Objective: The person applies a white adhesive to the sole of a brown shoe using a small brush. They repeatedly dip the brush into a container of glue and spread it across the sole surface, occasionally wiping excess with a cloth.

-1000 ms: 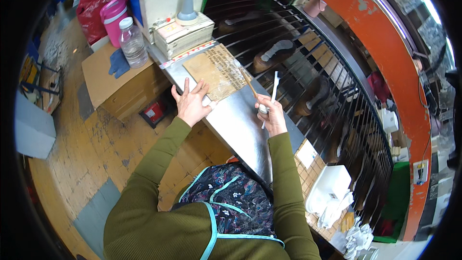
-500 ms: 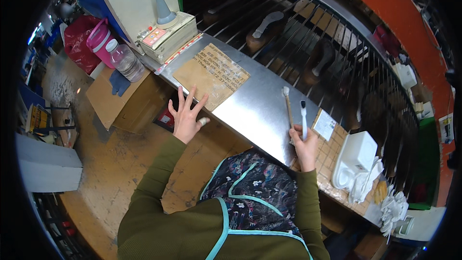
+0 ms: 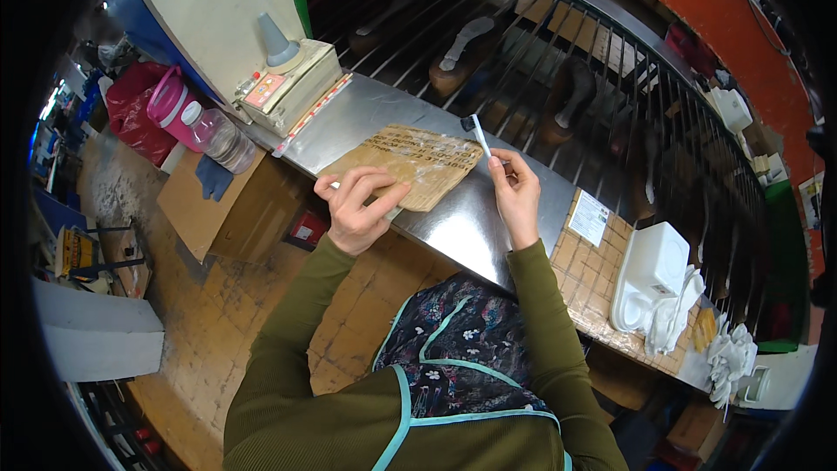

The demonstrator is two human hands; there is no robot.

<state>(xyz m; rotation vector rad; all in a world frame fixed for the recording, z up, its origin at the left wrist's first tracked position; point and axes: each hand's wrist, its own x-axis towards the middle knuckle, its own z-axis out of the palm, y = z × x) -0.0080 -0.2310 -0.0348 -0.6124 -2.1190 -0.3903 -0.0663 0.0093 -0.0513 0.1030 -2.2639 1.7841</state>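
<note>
The left hand point(image 3: 356, 208) is pinning the cardboard sheet point(image 3: 408, 163) flat on the tabletop point(image 3: 471, 218), fingers curled. The right hand point(image 3: 514, 192) is pinching a small brush point(image 3: 478, 133) (best kept low and steady).

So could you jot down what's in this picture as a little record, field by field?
Setting: long shiny metal workbench beside a dark barred rack
Left hand: fingers resting on the near edge of a flat brown cardboard piece
Right hand: pinching a thin white brush-like stick with a dark tip, raised over the bench
Nearby: clear plastic bottle, pink jug, white plastic tub
Clothing: olive green sleeves, floral apron
</note>
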